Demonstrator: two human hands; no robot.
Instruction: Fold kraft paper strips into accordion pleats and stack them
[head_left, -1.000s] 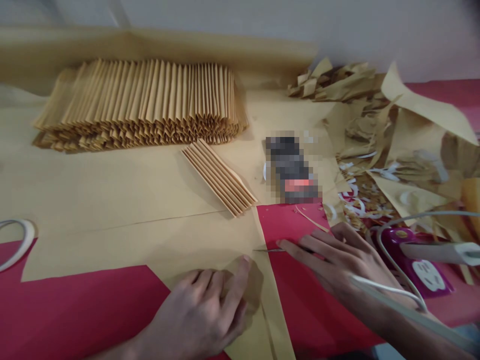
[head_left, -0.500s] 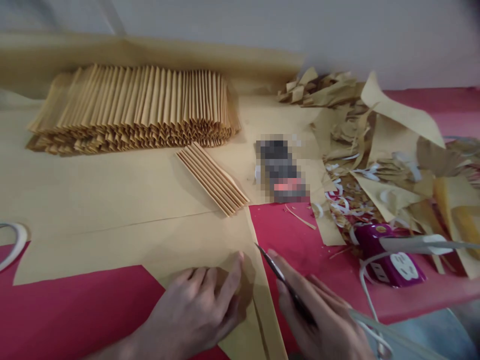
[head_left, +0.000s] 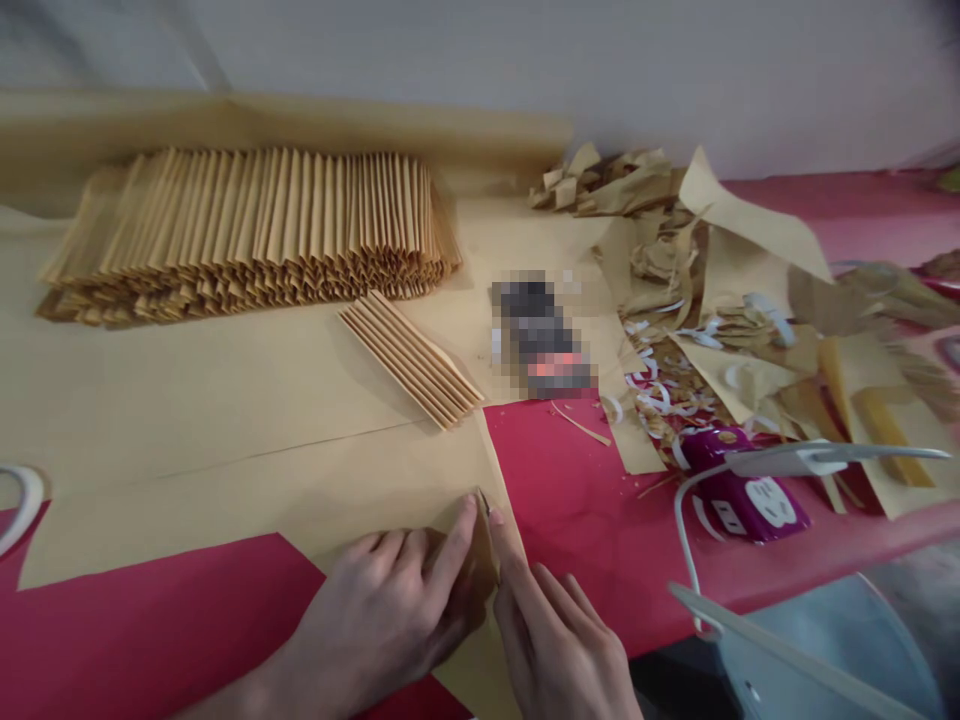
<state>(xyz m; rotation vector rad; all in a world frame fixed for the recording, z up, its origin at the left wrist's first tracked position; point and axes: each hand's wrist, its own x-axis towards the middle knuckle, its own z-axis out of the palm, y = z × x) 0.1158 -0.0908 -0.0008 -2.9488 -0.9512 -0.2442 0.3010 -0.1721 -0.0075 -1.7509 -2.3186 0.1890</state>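
My left hand (head_left: 397, 590) rests on a sheet of brown kraft paper (head_left: 262, 390), its index finger stretched forward and pressing near the sheet's right edge. In my right hand (head_left: 547, 620) is a slim, dark craft knife (head_left: 484, 498); only its pointed tip shows, as the fingers hide the handle. The tip touches the paper just beside my left index fingertip. A small pleated paper piece (head_left: 411, 360) lies ahead of both hands. Behind it stands a long stack of pleated brown paper (head_left: 247, 230).
A blurred-out dark device (head_left: 544, 335) lies right of the pleated piece. Paper scraps (head_left: 750, 290) pile up at the right. A purple power socket (head_left: 750, 490) with a white cable stands near the red table's (head_left: 577, 540) edge. A roll of tape (head_left: 26, 505) sits at the far left.
My right hand has moved left with the craft knife, from over the red surface to the paper's edge beside my left index finger. My left hand stays nearly in place. The view has shifted slightly.
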